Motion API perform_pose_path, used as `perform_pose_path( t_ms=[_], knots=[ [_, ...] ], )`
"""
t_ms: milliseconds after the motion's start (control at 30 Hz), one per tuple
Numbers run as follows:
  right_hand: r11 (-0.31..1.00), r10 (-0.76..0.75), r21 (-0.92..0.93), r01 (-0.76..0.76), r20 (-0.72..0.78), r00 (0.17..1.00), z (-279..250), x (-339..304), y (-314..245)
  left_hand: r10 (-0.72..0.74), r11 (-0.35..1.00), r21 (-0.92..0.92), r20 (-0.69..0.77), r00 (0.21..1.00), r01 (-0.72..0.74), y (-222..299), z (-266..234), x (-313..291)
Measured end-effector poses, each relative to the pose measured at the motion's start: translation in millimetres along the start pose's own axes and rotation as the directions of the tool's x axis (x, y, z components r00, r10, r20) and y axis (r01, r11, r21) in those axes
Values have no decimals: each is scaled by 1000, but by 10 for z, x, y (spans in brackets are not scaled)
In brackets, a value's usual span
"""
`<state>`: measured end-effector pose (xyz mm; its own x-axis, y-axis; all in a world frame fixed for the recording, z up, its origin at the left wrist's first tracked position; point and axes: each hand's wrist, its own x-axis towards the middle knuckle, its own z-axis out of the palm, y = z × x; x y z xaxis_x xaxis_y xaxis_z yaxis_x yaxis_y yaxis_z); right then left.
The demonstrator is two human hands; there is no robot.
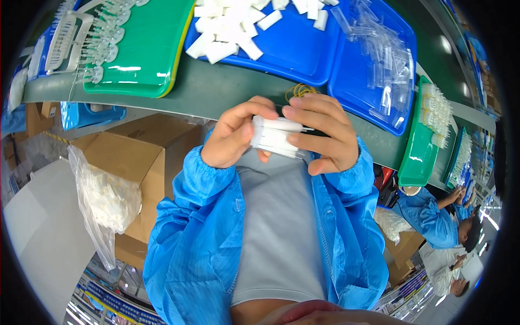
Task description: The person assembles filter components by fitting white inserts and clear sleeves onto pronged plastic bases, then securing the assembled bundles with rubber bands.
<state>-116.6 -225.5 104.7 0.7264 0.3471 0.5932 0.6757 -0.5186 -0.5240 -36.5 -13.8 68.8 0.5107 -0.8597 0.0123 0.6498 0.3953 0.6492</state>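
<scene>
Head camera view: I have both hands in frame, raised in front of the torso, near the front edge of the worktop. Between them is the assembly, a bundle of white cylinders with a clear round base and thin rods. Its long axis runs roughly left to right across my view, tilted slightly down toward the right. The base faces left; the rod tips project from the opposite end, toward the right hand.

Left hand: closed around the base end, thumb and fingers pinching it. Right hand: partly open, fingers spread and lightly curled over the rod end. I cannot tell whether the right hand grips anything.

Worktop: dark green. At left, a green tray carries a row of clear round bases with upright pins. At centre, a blue tray holds loose white cylinders. Adjoining it on the right, a second blue tray holds clear tubes. Yellow bands lie just beyond the right hand. Farther right, a narrow green tray holds rows of white pieces.

Room: at lower left stands an open cardboard box, with a clear bag of white pieces at its opening. At right I observe a co-worker in a blue sleeve.
</scene>
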Motion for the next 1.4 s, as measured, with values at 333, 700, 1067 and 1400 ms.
perform_pose_path(
  t_ms=[333, 700, 1067, 1400],
  knots=[
    [289, 588, -693, -660, -416, 694, -752, -308, 323, -46, 994, 95, -160, 986, 61, 61, -95, -95],
    [467, 730, -215, -858, -453, 511, -589, -358, 277, -55, 983, 158, -216, 975, 90, 162, -33, -68],
    [769, 607, 466, -438, -316, 729, -86, 105, -209, -19, 969, 246, -70, 997, 36, 120, 76, 6],
    [819, 552, 320, -476, -210, 807, -19, 210, -227, -58, 965, 246, -147, 987, 94, 69, 110, 27]
  ],
)
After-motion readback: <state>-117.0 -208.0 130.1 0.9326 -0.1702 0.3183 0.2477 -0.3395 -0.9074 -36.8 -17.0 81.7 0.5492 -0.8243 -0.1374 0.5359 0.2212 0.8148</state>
